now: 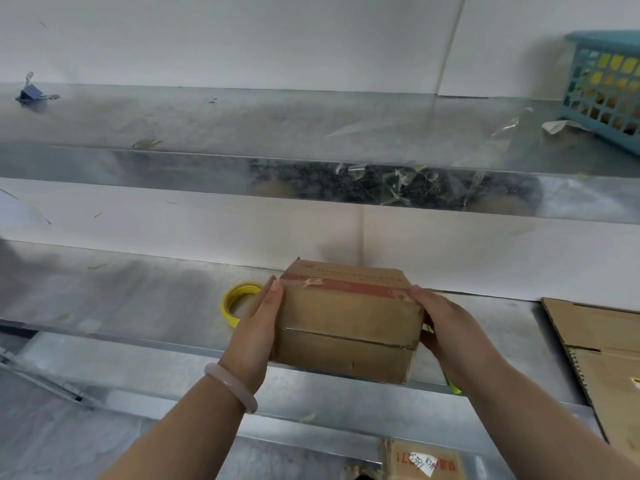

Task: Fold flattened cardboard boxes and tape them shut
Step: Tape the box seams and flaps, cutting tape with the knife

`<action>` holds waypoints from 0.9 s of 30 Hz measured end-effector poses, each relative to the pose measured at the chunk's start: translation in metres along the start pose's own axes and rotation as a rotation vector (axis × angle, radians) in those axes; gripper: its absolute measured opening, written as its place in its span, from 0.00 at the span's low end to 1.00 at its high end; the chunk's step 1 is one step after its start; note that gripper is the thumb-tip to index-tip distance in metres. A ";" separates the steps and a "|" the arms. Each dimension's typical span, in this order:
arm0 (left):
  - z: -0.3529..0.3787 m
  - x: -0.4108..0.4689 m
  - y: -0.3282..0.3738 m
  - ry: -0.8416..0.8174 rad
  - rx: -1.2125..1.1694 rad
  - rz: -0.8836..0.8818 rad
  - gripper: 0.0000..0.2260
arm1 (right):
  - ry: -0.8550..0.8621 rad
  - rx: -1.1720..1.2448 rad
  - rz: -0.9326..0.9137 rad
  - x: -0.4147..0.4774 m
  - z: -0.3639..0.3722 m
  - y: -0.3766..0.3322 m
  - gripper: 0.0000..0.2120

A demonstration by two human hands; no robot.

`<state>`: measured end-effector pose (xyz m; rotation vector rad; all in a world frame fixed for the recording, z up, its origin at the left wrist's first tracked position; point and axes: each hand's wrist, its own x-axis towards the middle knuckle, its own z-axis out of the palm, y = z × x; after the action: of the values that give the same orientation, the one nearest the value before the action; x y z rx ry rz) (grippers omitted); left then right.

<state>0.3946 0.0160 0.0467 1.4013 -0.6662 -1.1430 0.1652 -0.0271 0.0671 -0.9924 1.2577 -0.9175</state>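
Note:
A small folded cardboard box with a red printed band and clear tape along its upper edge is held above the front of the metal table. My left hand grips its left side, thumb up at the top corner. My right hand grips its right side with the fingers wrapped behind. The flap seam facing me runs across the box's front face. A yellow tape roll lies on the table just left of the box, partly hidden by my left hand.
Flattened cardboard lies at the right of the table. A metal shelf above carries a blue basket at far right, a binder clip at far left and scraps of clear tape. Another carton sits below the table edge.

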 end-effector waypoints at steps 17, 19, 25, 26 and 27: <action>-0.018 0.001 -0.026 -0.161 0.103 0.112 0.24 | -0.039 -0.152 -0.195 -0.008 -0.023 0.035 0.14; -0.018 0.005 -0.026 -0.164 -0.061 0.035 0.13 | -0.010 -0.035 -0.150 -0.005 -0.025 0.037 0.11; -0.008 0.016 -0.011 -0.109 0.113 -0.161 0.13 | 0.079 -0.185 0.045 0.012 -0.021 0.024 0.18; -0.006 0.018 -0.009 -0.103 0.175 -0.148 0.13 | 0.092 -0.268 0.057 0.014 -0.019 0.020 0.18; -0.005 0.019 -0.007 -0.083 0.211 -0.121 0.12 | 0.112 -0.334 0.057 0.015 -0.019 0.016 0.17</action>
<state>0.4044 0.0020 0.0347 1.5967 -0.7875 -1.2604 0.1479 -0.0380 0.0465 -1.1701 1.5609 -0.7403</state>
